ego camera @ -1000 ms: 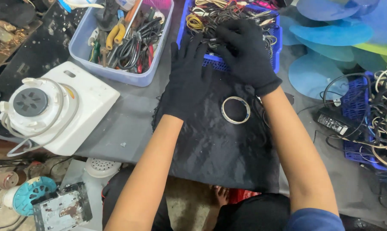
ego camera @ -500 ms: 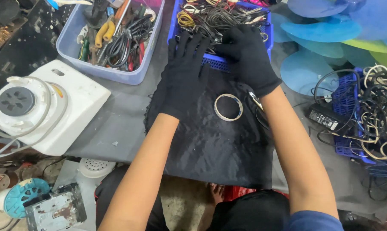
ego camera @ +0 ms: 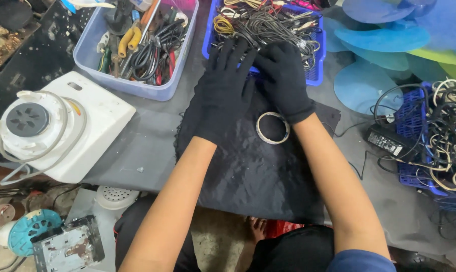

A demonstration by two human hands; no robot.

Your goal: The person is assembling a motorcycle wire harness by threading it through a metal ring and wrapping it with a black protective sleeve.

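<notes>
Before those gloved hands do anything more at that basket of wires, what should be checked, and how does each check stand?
1. Both hands gloved: left hand, right hand: ok.
2. Blue basket flat on the table: ok.
3. Wires free of tangles: not ok, a jumbled heap.
4. Black cloth spread under the hands: ok.
5. Metal ring out of the hands' way: ok, on the cloth by the right wrist.
6. What the fingers grip: cannot tell.

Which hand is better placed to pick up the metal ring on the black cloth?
Probably the right hand: the ring lies just beside its wrist on the cloth. The left hand rests farther over, fingers at the blue basket of wires.
</notes>
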